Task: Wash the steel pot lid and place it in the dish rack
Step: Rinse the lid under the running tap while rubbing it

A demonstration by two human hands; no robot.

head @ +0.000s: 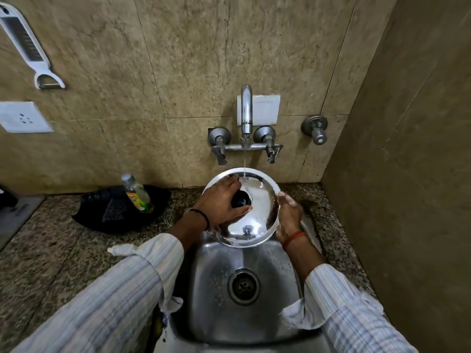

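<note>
Steel shines wet under the left hand (220, 202), which is closed around the black knob (240, 199) at the middle of the pot lid (257, 220), while the right hand (289, 216) lies flat and open-fingered against the lid's right rim, steadying it rather than clasping it. The lid is held tilted above the far end of the sink (211, 284), its far edge directly under the tap (246, 110), and a thin stream of water (244, 159) lands on it just beyond the knob and runs off the near edge. I judge the wash to be in its rinsing stage: no foam shows on the steel, though whether soap was used cannot be told. Left to do are finishing the rinse, shutting off the water and carrying the lid to the dish rack, which is nowhere in view, so its direction is unknown. Room is tight to the right, where a side wall (407, 149) stands close to the sink, and at the far side, where the tap handles (219, 146) jut out just above the lid's far rim. The worktop (51, 250) to the left is more open, holding a soap bottle (137, 194) resting on a dark cloth (102, 212) well apart from the hands.
</note>
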